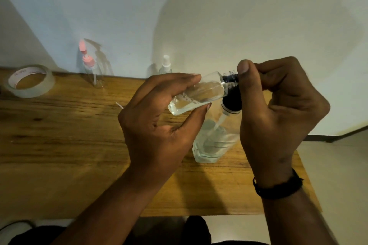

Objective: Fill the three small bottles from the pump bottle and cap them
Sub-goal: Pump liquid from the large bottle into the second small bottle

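A plain room, likely a home: a wooden desk [59, 135] stands against a bare pale wall [199, 16], with a clear tape roll [30, 81] on it.

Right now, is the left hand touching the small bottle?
Touching. The head view shows the left hand gripping the small bottle between fingers and thumb.

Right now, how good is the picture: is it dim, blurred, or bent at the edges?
Head view: dim, warm light; large soft shadows on the wall; wide-angle bend curves the table edge; the small bottle held by the left hand shows glare; the far pink-capped bottle looks soft.
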A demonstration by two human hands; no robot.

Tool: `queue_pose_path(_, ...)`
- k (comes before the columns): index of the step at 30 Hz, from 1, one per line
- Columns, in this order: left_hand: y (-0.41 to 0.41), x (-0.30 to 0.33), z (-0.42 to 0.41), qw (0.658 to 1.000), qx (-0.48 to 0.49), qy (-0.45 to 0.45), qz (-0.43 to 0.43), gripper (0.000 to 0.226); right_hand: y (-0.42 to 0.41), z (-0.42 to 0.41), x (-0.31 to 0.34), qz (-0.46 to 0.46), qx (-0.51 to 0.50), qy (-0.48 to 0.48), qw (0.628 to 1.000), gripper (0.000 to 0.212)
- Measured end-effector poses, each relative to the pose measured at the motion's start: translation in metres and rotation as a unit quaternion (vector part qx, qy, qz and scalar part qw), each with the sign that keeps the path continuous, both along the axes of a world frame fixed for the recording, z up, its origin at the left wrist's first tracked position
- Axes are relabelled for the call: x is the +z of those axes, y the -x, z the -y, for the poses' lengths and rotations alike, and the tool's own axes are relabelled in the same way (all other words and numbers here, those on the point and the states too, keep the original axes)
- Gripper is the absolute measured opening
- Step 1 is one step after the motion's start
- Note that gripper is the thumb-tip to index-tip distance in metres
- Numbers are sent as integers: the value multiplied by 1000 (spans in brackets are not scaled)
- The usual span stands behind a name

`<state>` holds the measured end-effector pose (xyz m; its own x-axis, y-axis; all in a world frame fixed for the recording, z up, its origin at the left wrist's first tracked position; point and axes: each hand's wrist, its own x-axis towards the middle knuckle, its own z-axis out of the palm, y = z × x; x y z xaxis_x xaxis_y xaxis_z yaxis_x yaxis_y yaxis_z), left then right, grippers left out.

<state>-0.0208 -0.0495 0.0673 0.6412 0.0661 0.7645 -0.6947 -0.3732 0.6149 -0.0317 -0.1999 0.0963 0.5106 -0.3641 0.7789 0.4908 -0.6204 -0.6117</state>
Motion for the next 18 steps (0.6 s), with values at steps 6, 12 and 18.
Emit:
queue_pose_path(6, 0, 2, 0, 1000, 3, -2, 5, 36, 2, -1, 6, 11, -2, 7, 1000, 25)
queue_pose_path(12, -1, -1, -1, 1000, 4, 6, -5, 35, -1, -5, 0, 11, 12, -9, 1000, 24)
queue_pose_path(18, -2, 2, -4, 1000, -2, 6, 4, 35, 1, -4, 5, 9, -9, 15, 1000, 27)
